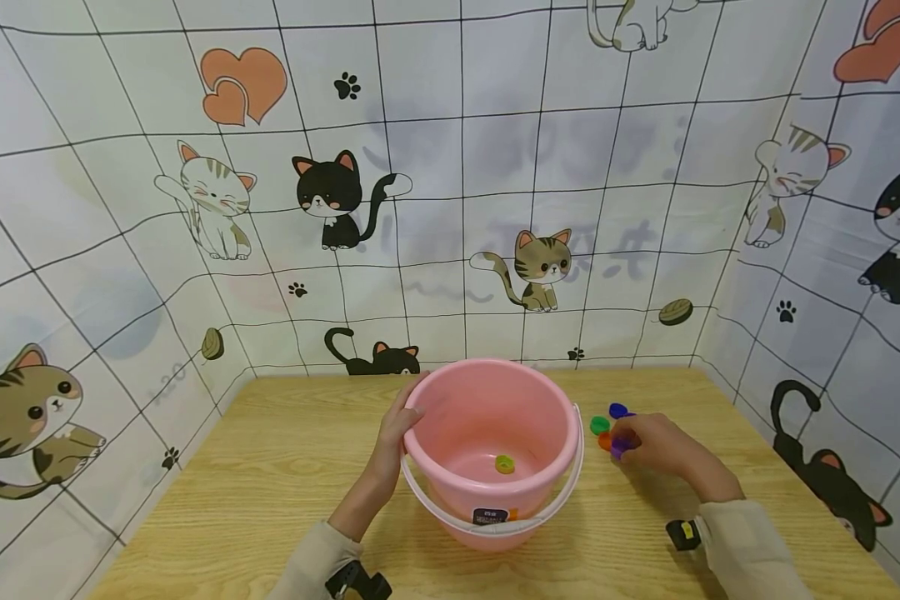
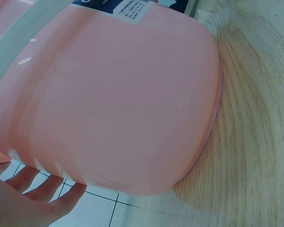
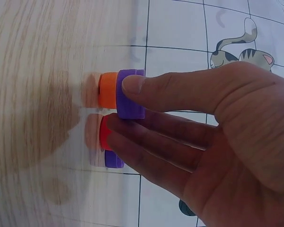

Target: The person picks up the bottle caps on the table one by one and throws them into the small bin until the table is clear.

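Observation:
A pink bucket (image 1: 465, 492) stands upright on the table, its white handle (image 1: 521, 523) hanging down at the front. My left hand (image 1: 394, 437) grips its left rim, thumb over the edge and fingers spread along the outer wall (image 2: 128, 94). Inside, a yellow-green bottle cap (image 1: 504, 464) lies on the bottom. To the right of the bucket, my right hand (image 1: 663, 446) pinches a purple bottle cap (image 3: 130, 106) between thumb and fingers. Right behind it are an orange cap (image 3: 108, 92) and a red cap (image 3: 104, 132), with another purple cap (image 3: 114, 159) beside the red one.
A green cap (image 1: 599, 426) and a blue cap (image 1: 617, 410) lie just beyond my right hand. The wood-grain table (image 1: 285, 467) meets a white tile-patterned cloth (image 1: 435, 283) with printed cats at the back and both sides.

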Motion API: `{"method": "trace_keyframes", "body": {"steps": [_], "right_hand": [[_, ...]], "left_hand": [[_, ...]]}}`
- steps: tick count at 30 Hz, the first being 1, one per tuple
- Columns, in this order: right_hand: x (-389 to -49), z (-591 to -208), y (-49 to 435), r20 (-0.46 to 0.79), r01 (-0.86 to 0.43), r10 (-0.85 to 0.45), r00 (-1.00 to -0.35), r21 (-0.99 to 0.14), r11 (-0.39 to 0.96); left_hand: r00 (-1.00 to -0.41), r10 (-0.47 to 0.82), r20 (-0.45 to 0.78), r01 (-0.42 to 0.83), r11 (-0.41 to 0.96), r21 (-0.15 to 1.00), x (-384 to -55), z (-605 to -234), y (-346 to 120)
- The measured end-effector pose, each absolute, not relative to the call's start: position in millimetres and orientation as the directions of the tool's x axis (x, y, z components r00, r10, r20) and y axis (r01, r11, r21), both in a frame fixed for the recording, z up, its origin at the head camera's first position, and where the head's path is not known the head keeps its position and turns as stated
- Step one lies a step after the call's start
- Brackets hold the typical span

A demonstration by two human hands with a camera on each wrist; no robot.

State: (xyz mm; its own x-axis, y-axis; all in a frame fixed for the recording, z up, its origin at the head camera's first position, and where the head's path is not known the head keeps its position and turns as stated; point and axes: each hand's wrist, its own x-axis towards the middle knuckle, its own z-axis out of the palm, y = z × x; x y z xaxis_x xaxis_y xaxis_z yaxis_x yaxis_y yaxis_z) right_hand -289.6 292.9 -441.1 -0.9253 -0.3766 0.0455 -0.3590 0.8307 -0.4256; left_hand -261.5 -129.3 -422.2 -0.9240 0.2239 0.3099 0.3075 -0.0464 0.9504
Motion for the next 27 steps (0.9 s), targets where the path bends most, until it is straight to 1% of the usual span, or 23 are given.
{"method": "trace_keyframes", "body": {"steps": [17,27], "right_hand": [[-289.4,-439.4,290.9,0.069,-0.384,-0.39,-0.918,-0.396,0.834],[-285.4,-432.3,286.9,0.094,-0.41,-0.406,-0.909,-0.38,0.829]], "left_hand": [[-0.925,0.221,0.309,0.304,-0.057,0.951,-261.5,-422.1,-128.5],[-0.925,0.219,0.311,0.309,-0.046,0.95,-261.4,-422.0,-128.7]]}}
